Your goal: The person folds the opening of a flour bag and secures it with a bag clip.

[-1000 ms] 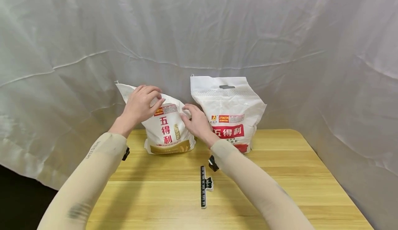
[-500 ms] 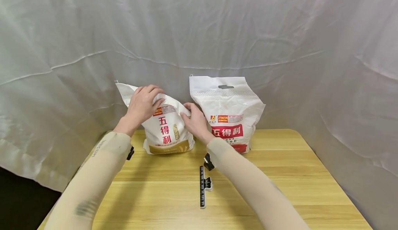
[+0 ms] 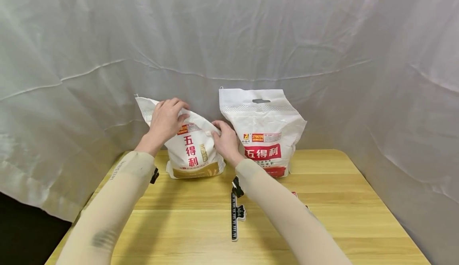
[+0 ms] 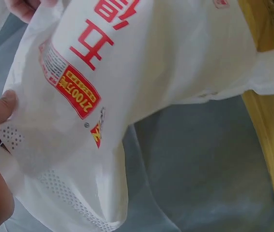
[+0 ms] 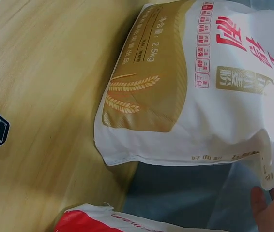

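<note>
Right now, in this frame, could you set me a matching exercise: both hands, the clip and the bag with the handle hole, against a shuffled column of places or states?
Column one
1. Left hand
2. Right hand
3. Clip
4. Bag with the handle hole

Column two
A. Lying on the table, in front of the bags
B. At the upper edge of the gold-banded bag, toward the person's right
C. Standing, with a red label across its front
D. Over the top of the gold-banded bag, toward the person's left

Pairs: 1-D, 2-B, 3-A, 4-C
</note>
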`<action>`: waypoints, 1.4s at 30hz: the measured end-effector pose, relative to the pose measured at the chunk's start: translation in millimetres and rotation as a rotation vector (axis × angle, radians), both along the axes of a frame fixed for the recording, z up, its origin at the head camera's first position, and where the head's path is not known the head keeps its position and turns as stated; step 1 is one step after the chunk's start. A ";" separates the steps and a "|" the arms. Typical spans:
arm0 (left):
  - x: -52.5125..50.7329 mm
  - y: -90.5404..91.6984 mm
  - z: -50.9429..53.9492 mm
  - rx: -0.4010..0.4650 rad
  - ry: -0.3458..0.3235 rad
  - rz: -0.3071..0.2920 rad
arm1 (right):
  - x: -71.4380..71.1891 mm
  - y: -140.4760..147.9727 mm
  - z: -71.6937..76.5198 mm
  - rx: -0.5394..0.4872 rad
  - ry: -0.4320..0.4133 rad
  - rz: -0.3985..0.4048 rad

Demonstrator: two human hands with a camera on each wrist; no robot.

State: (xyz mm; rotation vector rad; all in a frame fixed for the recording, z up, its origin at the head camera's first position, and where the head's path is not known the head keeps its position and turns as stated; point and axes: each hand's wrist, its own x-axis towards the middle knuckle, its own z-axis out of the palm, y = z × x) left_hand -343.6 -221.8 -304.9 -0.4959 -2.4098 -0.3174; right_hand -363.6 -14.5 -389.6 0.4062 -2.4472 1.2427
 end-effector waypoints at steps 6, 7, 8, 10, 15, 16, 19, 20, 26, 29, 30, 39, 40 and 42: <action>3.1 4.0 3.1 0.029 -0.017 0.018 | 0.3 2.8 -1.8 0.006 0.026 -0.008; 3.8 4.4 3.5 0.032 -0.019 0.020 | 0.4 3.1 -2.2 0.003 0.033 -0.005; 4.1 4.6 3.8 0.033 -0.023 0.023 | 0.5 3.3 -2.7 0.002 0.036 -0.003; 5.2 4.8 4.0 0.034 -0.032 0.030 | 0.8 3.4 -3.9 -0.002 0.046 0.001; 4.1 2.9 2.1 0.033 -0.050 0.036 | 0.9 2.0 -7.8 -0.022 0.061 -0.006; 4.2 2.5 1.9 0.034 -0.053 0.036 | 1.1 1.6 -8.4 -0.029 0.064 -0.008; 4.4 1.1 1.4 0.038 -0.065 0.038 | 1.4 1.3 -9.8 -0.048 0.074 -0.010; 4.6 0.9 1.4 0.041 -0.071 0.040 | 1.3 1.2 -10.3 -0.051 0.075 -0.011; 2.0 1.6 -0.8 0.052 -0.078 0.042 | 0.3 2.0 -12.0 -0.068 0.089 -0.010; 0.9 3.2 -1.8 0.044 -0.063 0.041 | 1.7 2.3 -12.3 -0.067 0.087 -0.022; 0.9 3.6 -2.0 0.040 -0.059 0.040 | 2.4 2.4 -12.4 -0.065 0.086 -0.028; 2.7 1.0 -3.5 0.048 -0.047 0.032 | 11.2 4.0 -8.7 -0.074 0.018 -0.013; 2.7 0.5 -3.6 0.049 -0.045 0.030 | 12.4 4.5 -8.2 -0.080 0.011 -0.007; 2.9 -0.5 -3.5 0.051 -0.041 0.028 | 15.7 6.0 -6.8 -0.100 -0.008 0.003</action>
